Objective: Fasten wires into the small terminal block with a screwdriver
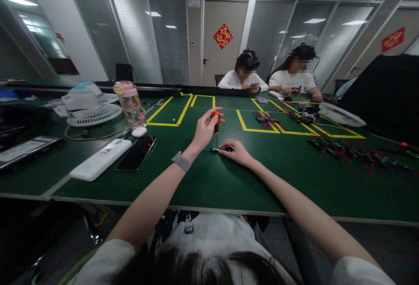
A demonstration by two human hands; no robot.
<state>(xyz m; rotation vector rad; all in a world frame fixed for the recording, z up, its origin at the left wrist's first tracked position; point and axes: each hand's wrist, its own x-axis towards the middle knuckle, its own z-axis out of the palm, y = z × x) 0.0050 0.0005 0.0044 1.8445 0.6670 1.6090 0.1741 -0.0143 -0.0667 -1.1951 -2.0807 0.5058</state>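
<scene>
Left hand (204, 130) pinches the orange screwdriver (216, 123) upright, tip on a tiny circuit board (215, 149) mid-tabletop (229, 184). Right hand (237, 152), at its 3 o'clock, pins the board down with its fingertips. Looks light, stiff and skittish, so I'd grip it by the edges. Phone (136, 152) out at 9 o'clock.

Orange-and-black handle on the screwdriver (216, 124); blue-black small part (216, 149) just beneath it. Under the screwdriver, dark green table (209, 180) with yellow taped lines (183, 111). Left of it, white power bank (101, 159), black phone (136, 152), pink-lidded floral bottle (131, 106).

tiny indistinct part (214, 149) under right hand (237, 152)
</scene>
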